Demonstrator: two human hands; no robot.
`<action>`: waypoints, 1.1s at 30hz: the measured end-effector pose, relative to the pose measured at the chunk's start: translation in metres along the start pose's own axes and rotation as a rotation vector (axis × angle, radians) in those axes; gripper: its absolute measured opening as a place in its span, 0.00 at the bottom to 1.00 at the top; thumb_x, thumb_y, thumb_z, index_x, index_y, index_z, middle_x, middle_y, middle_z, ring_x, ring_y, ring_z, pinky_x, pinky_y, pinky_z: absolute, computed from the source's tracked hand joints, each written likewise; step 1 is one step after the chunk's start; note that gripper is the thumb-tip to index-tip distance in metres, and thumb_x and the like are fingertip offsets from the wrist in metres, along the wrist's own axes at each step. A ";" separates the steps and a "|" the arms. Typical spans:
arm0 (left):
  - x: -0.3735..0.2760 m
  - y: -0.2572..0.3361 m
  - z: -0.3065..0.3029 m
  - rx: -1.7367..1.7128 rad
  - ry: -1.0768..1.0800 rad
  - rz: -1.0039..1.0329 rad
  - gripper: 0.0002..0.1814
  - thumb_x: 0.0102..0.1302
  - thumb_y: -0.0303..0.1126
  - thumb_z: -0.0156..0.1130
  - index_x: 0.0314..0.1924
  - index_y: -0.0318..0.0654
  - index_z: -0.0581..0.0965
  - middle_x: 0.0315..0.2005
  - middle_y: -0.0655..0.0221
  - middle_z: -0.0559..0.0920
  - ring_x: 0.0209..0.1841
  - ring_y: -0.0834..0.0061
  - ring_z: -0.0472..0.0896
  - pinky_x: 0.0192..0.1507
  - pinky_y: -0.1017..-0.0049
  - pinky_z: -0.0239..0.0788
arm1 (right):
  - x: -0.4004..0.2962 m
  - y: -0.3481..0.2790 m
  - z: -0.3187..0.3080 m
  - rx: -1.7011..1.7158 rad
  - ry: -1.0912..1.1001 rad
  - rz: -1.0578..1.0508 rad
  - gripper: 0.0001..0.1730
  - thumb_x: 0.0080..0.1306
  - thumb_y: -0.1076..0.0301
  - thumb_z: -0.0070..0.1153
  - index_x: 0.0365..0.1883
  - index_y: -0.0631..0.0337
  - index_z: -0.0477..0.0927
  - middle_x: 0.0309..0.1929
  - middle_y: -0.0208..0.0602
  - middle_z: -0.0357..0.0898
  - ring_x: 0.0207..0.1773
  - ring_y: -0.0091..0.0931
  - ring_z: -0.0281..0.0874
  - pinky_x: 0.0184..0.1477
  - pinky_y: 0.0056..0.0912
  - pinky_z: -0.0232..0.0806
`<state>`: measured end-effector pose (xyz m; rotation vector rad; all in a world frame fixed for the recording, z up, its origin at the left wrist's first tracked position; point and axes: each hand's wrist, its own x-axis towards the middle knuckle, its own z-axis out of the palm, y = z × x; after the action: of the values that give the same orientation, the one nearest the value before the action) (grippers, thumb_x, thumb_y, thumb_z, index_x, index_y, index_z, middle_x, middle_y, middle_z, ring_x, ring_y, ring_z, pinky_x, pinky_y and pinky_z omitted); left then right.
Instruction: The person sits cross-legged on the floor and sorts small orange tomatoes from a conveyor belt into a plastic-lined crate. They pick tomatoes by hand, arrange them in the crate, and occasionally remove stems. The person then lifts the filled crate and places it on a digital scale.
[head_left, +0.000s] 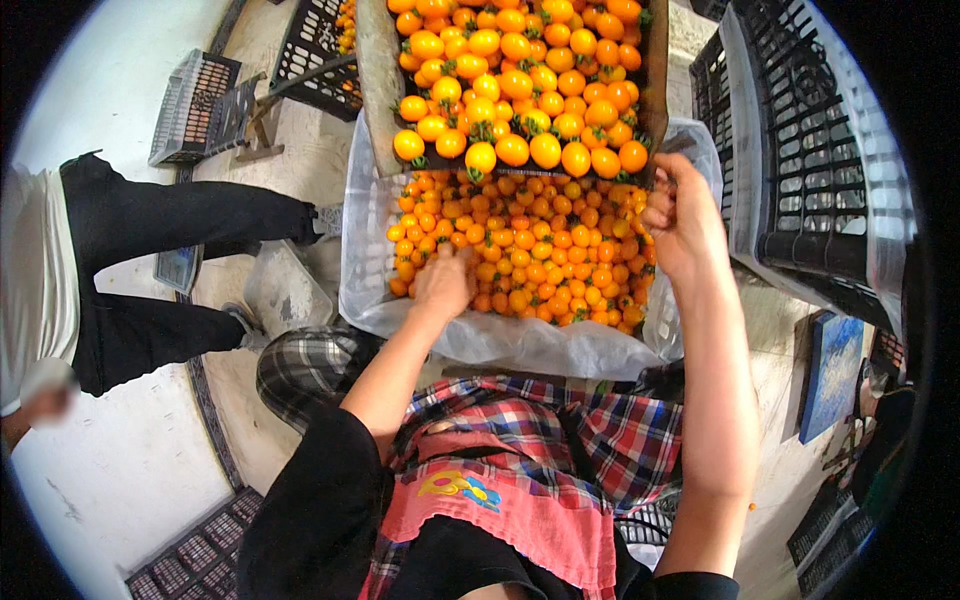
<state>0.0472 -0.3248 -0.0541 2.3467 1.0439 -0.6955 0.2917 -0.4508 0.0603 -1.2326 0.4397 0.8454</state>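
Observation:
A crate lined with clear plastic (525, 341) stands before me, filled with small orange tomatoes (555, 262). Above its far part sits a tray with worn side walls (380, 97), holding larger yellow-orange cherry tomatoes (512, 150), many with green stems. My left hand (445, 281) rests on the tomatoes at the left of the lined crate; whether its fingers hold one is hidden. My right hand (679, 214) is at the tray's near right corner with curled fingers; its exact hold on the edge is unclear.
Tall black plastic crates with a clear liner (795, 150) stand at the right, near a blue panel (831, 375). At the left are a person in black trousers (172, 217), a black crate (196, 109) and a clear plastic tub (289, 292). Another black crate (315, 56) stands behind.

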 end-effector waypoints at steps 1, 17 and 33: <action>0.005 -0.005 -0.006 -0.026 0.161 -0.059 0.20 0.58 0.29 0.53 0.53 0.40 0.71 0.50 0.51 0.71 0.52 0.52 0.71 0.48 0.56 0.66 | 0.000 0.002 0.002 -0.008 -0.002 0.002 0.10 0.61 0.66 0.52 0.23 0.52 0.65 0.14 0.18 0.50 0.14 0.14 0.44 0.16 0.19 0.39; -0.035 0.046 -0.120 -0.603 -0.009 0.457 0.12 0.61 0.32 0.60 0.41 0.33 0.77 0.36 0.62 0.81 0.39 0.71 0.79 0.43 0.76 0.70 | 0.002 0.009 -0.009 -0.345 0.061 -0.121 0.16 0.65 0.57 0.49 0.22 0.53 0.62 0.18 0.21 0.55 0.14 0.14 0.46 0.16 0.22 0.40; 0.078 0.102 -0.196 0.434 0.877 0.383 0.15 0.51 0.25 0.58 0.41 0.43 0.75 0.40 0.61 0.69 0.47 0.59 0.67 0.49 0.60 0.57 | 0.000 0.008 -0.013 -1.118 0.102 -0.291 0.48 0.63 0.31 0.31 0.48 0.80 0.68 0.47 0.68 0.70 0.55 0.51 0.68 0.56 0.45 0.59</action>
<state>0.2210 -0.2263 0.0680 3.2112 0.7316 0.3430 0.2875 -0.4626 0.0510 -2.3025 -0.2018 0.7766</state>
